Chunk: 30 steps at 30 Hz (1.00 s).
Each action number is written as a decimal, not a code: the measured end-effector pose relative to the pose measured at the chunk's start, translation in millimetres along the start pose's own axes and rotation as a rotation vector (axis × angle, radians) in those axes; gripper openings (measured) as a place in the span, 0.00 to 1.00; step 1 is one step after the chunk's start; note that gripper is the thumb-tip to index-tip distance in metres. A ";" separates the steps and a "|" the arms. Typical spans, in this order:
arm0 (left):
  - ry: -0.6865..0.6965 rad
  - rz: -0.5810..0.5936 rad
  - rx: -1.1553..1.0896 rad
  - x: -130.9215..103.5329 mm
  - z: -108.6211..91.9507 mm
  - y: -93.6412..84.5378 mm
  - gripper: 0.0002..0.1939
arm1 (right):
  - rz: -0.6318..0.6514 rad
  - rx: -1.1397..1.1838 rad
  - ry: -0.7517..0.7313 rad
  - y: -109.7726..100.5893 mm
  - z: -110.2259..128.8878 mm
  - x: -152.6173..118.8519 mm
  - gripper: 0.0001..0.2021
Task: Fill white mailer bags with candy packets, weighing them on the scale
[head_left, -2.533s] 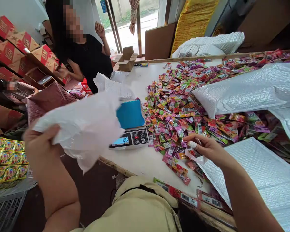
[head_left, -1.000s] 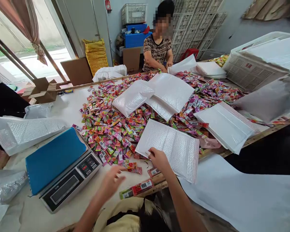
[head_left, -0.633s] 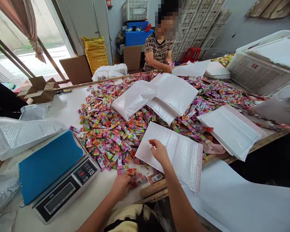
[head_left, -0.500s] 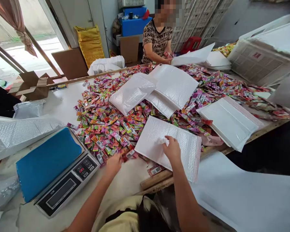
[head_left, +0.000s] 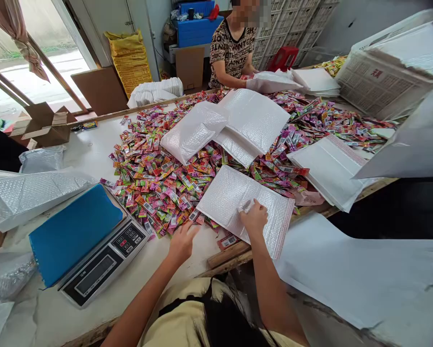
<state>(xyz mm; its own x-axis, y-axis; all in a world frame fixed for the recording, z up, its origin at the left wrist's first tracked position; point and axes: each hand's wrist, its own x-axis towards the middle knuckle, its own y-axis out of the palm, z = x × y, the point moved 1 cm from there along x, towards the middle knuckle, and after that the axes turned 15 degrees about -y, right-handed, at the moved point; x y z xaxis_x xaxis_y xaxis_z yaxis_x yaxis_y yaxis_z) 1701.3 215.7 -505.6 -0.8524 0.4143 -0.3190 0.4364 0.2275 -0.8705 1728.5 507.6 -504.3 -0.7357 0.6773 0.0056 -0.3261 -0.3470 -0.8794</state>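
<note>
A white bubble mailer lies over the front edge of the heap of small colourful packets. My right hand is on the mailer, its fingers curled and pinching the upper film, which bunches up beside them. Just left of the mailer, my left hand hovers at the near edge of the heap. Its fingers are apart, and nothing shows in them. A single red packet lies below the mailer, by the wooden table edge.
A digital scale with a blue tray stands to my left. More bubble mailers lie on the heap and a stack of them to the right. Across the table, a person handles a white mailer. A crate stands far right.
My left hand has let go of the red packets it held and moved slightly right. My right hand stays on the mailer, its fingers more curled. The other person's mailer has been lowered.
</note>
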 end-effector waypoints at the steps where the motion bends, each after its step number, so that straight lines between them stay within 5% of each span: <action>1: 0.063 0.038 0.014 -1.0 -1.0 5.6 0.28 | -0.048 0.014 0.030 -4.3 -7.6 -0.2 0.36; 5: -0.027 0.079 -0.036 13.4 -5.2 16.0 0.27 | -0.137 0.251 0.088 -10.6 -30.8 -3.9 0.37; 12: -0.092 0.075 -0.234 38.9 -1.4 -17.4 0.15 | -0.072 0.552 0.063 5.1 -40.8 -24.7 0.24; 16: -0.108 0.055 -0.349 35.4 2.8 -22.7 0.15 | -0.063 0.587 0.003 -7.0 -52.6 -29.2 0.18; 19: -0.086 0.084 -0.507 33.6 -2.3 -15.2 0.14 | -0.270 0.513 -0.004 -30.1 -54.4 3.8 0.22; 22: -0.060 0.150 -0.583 32.6 -11.7 -7.7 0.15 | -0.464 0.462 -0.009 -50.5 -36.7 69.8 0.28; 24: -0.059 0.174 -0.591 31.1 -16.0 -4.4 0.14 | -0.387 0.469 -0.029 -61.0 -14.4 116.2 0.34; 26: -0.059 0.191 -0.603 27.9 -16.2 -1.1 0.14 | -0.174 0.458 -0.103 -73.5 11.8 146.7 0.36; 28: -0.081 0.205 -0.647 21.9 -12.7 3.2 0.14 | 0.051 0.435 -0.234 -90.6 37.0 149.0 0.28; 30: -0.136 0.236 -0.726 12.5 -9.0 8.3 0.16 | 0.208 0.453 -0.406 -111.3 56.9 122.6 0.20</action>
<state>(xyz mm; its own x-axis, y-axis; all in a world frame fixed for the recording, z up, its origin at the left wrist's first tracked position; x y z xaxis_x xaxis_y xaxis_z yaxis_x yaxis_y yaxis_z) 1696.9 230.6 -513.5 -0.7208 0.4226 -0.5494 0.6503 0.6867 -0.3250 1640.8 592.3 -378.6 -0.9477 0.2979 0.1147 -0.3058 -0.7443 -0.5937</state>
